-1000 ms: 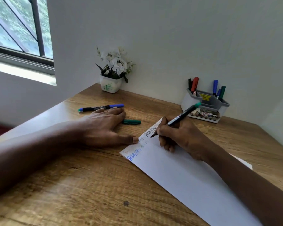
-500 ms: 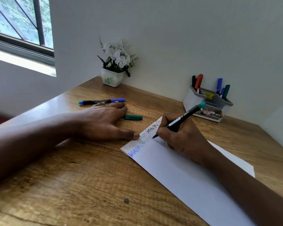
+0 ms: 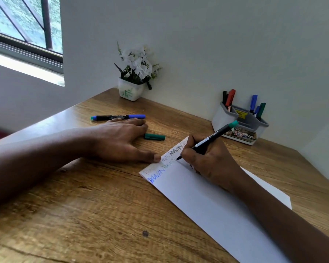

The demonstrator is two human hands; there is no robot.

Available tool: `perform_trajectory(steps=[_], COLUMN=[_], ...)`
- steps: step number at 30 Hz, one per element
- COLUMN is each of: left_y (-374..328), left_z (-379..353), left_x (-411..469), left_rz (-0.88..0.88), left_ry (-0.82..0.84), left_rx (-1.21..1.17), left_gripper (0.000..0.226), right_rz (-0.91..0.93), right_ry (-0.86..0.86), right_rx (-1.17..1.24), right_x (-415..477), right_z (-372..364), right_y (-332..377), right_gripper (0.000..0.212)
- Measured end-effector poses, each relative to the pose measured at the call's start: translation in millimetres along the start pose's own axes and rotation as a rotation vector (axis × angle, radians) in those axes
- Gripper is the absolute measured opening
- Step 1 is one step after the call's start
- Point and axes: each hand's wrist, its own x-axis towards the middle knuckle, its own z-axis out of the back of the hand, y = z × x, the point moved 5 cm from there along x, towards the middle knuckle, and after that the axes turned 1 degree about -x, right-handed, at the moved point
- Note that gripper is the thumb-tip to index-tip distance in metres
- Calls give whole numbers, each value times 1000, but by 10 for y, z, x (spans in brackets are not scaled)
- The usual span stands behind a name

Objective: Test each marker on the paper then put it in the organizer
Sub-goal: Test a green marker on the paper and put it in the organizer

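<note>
Right hand (image 3: pixel 211 164) closed in a writing grip round a black-barrelled marker (image 3: pixel 207 140) with a green end; tip down on the paper (image 3: pixel 207 202), near its far left corner; barrel slanted up and away toward the organizer (image 3: pixel 224 115). Left hand (image 3: pixel 118 141) flat and spread on the desk (image 3: pixel 84 215), holding nothing; thumb tip at the paper's edge, apparently steadying the sheet.

Paper lies diagonally on the desk; its far corner already carries several short scribbles: blue nearest the corner edge, faint pale ones beside it, black further along; the marker tip sits just beside these.

A loose green cap (image 3: pixel 154 137) lies on the desk just beyond the left fingers; likely belongs to the marker in use. One blue-capped marker (image 3: pixel 118 117) lies on the desk beyond the left hand, capped, well apart from the paper.

Organizer stands at the back against the wall; markers upright in it: black and red in the left compartment, two blue and a green in the right; exact count hard to fix.

Judgement: task well past halfway; several markers look tested and stowed; green test in hand; left to do: recap, stow it, then test and stow the blue-capped one.
</note>
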Motion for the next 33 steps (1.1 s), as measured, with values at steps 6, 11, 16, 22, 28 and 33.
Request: perform_trajectory(steps=[6,11,16,22,28,33], left_y=[-12,-17,24,3,-6,-11], left_z=[10,8,-4,-3,9,15], left_x=[-9,-6,19,15,-1,-8], left_rz=[-9,-3,-3,2,8,-1], left_ry=[0,6,6,8,13,-7], left_rx=[6,9,10,5,-16,-3], left_gripper=[115,115,125,118,114,113], right_rz=[-1,11,-31,-37,-34,-62], right_ry=[-15,-19,-64,-48,-52,-49], right_rx=[18,17,61,49,52,57], right_x=[-3,7,7,15,15,15], right_z=[16,31,40,26,49,31], right_y=[-14,-34,-63,-67,-63,-79], right_gripper=[13,14,15,20,20,17])
